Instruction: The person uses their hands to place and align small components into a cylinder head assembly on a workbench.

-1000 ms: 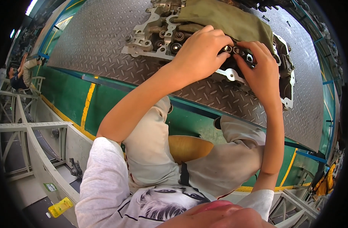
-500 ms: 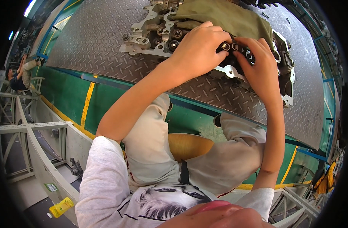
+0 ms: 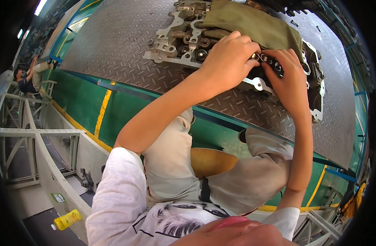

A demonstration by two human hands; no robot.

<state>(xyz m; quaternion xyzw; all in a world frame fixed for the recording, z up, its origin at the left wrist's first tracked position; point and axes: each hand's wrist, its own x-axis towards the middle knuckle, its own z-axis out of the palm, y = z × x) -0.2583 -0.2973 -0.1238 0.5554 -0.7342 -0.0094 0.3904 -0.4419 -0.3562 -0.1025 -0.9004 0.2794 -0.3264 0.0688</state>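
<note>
A bare metal engine cylinder head (image 3: 163, 48) lies on the far side of the bench, with valve springs and bores showing at its left end. My left hand (image 3: 229, 63) reaches over its middle, thumb and fingers pinching a small metal rocker arm (image 3: 256, 56). Close beside it, my right hand (image 3: 290, 80) grips another rocker arm (image 3: 264, 58), dark with a bright slotted end. The two bright ends face each other, nearly touching. An olive-green cloth (image 3: 249, 24) covers the head's far side, just beyond my fingers. My palms hide part of the casting.
Tread-patterned metal plate (image 3: 126, 45) tops the bench. Two loose bolts (image 3: 294, 23) lie at the back right, near dark engine parts (image 3: 274, 6). At lower left are a grey metal frame (image 3: 52, 172) and a yellow bottle (image 3: 68, 219). Another person (image 3: 28, 80) sits far left.
The whole view has shifted, so bench and hands appear farther right and slightly lower. Both hands keep their pinch on the small parts over the cylinder head.
</note>
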